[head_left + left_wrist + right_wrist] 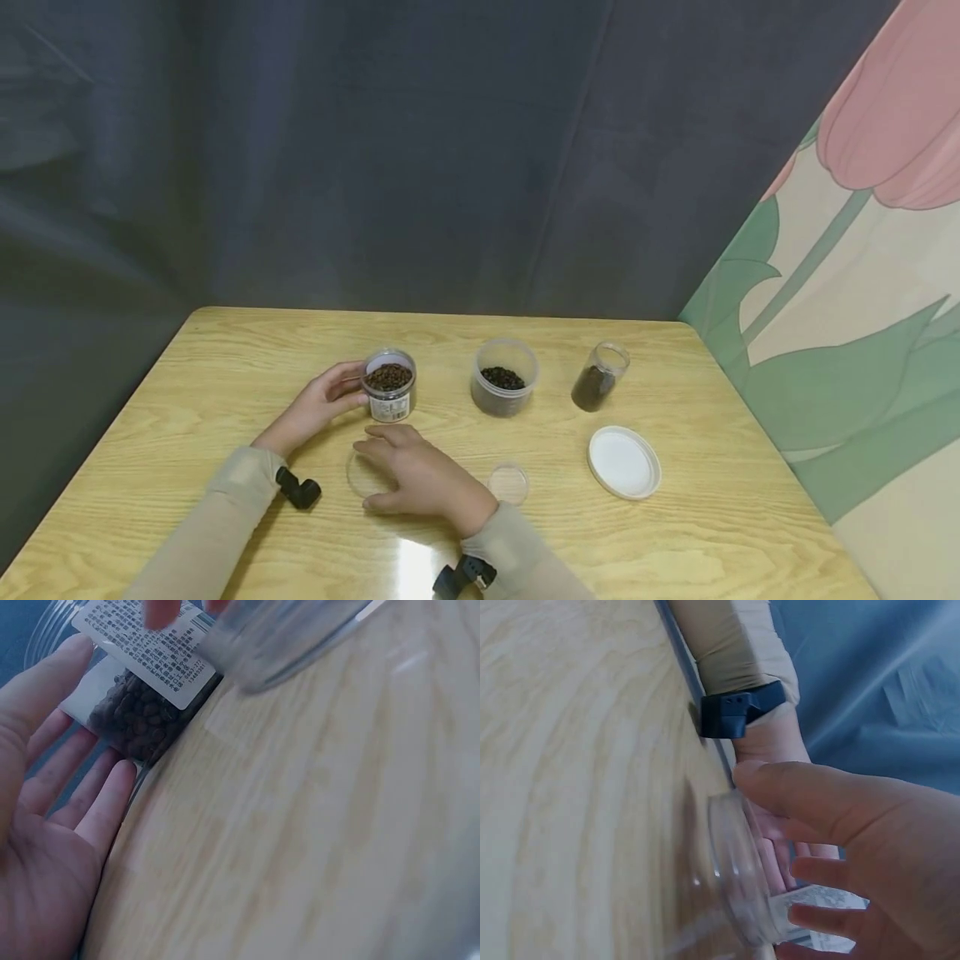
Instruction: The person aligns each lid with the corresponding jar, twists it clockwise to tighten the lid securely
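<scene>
A clear jar [390, 408] of brown beans stands uncovered at the left, with a printed white label [150, 652] on its side. My left hand [330, 398] holds this jar at its left side, thumb in front and fingers behind. Closer to me, my right hand [420, 475] spans a round clear lid [739, 870] by its rim, between thumb and fingertips, low over the table. Its palm points down. Part of the lid is hidden under that hand in the head view, and it looks blurred in the left wrist view.
Right of the jar are a clear tub [502, 404] with dark beans and a narrow clear jar [596, 387] of dark contents. A small clear disc-shaped lid [510, 483] and a white lid [624, 462] lie nearer on the wooden table [720, 500]. A dark curtain [420, 167] hangs behind.
</scene>
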A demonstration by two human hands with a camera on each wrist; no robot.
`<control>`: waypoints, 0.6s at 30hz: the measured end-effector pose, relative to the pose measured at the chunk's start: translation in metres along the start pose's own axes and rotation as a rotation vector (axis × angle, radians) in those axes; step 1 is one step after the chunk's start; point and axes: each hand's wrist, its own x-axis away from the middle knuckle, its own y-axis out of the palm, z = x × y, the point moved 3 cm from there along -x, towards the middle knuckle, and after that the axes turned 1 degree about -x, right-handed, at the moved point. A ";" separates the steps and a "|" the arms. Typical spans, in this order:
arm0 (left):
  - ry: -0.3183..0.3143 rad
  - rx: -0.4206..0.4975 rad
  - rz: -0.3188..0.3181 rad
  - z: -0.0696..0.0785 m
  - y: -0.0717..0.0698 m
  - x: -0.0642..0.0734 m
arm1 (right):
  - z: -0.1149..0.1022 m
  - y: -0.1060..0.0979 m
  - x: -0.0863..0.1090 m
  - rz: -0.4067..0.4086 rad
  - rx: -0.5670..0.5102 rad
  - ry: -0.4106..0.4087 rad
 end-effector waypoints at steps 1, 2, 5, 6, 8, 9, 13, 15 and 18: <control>-0.002 -0.003 0.002 0.000 0.000 0.000 | -0.001 0.001 -0.001 -0.002 0.011 -0.004; -0.004 -0.006 0.005 0.000 0.001 0.001 | -0.001 0.003 -0.003 -0.005 0.021 -0.004; -0.011 -0.020 0.011 0.000 0.001 0.001 | -0.001 0.007 -0.005 -0.008 0.056 0.001; -0.012 -0.023 0.013 0.000 0.000 0.001 | -0.001 0.008 -0.006 -0.007 0.069 0.002; -0.013 -0.029 0.017 0.001 0.000 0.001 | -0.001 0.009 -0.007 -0.001 0.088 0.008; -0.014 -0.030 0.017 0.001 0.000 0.001 | -0.001 0.009 -0.008 0.003 0.096 0.011; -0.012 -0.027 0.018 0.001 0.000 0.001 | 0.001 0.009 -0.008 0.013 0.106 0.020; -0.011 -0.026 0.019 0.001 0.000 0.000 | 0.001 0.009 -0.007 0.018 0.108 0.019; -0.016 -0.032 0.019 0.000 0.000 0.001 | 0.001 0.009 -0.005 0.025 0.120 0.007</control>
